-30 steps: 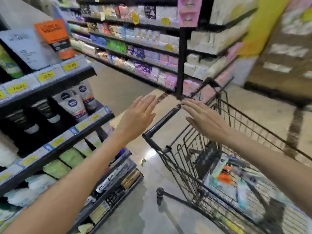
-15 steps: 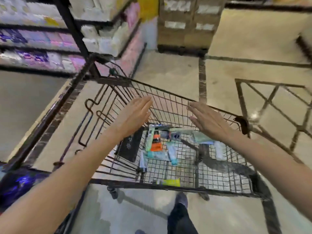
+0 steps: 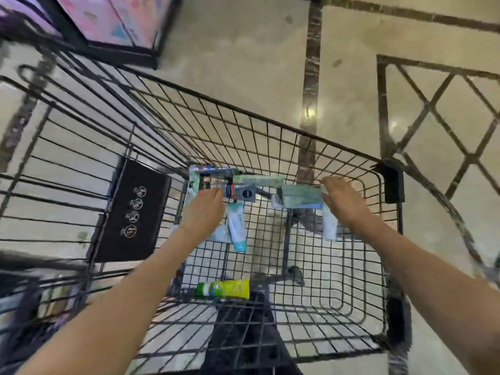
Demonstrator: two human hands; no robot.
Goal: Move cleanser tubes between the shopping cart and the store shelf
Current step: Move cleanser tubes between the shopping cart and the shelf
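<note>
Both hands are reaching into the cart point(image 3: 270, 123); the left hand point(image 3: 204, 212) is lying over tubes point(image 3: 238, 228), its finger state hidden. The right hand point(image 3: 342, 200) is touching a green tube point(image 3: 300, 198); whether it is gripping is unclear.

"NIVEA" on grey tube point(image 3: 242, 192)

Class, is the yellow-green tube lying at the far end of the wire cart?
No, the yellow-green tube lies alone at the near end of the black wire cart.

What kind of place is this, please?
Most likely a shop aisle: a black wire shopping cart holding cosmetic tubes such as a yellow-green tube, a polished tiled floor, and pink packaged goods on a shelf.
</note>
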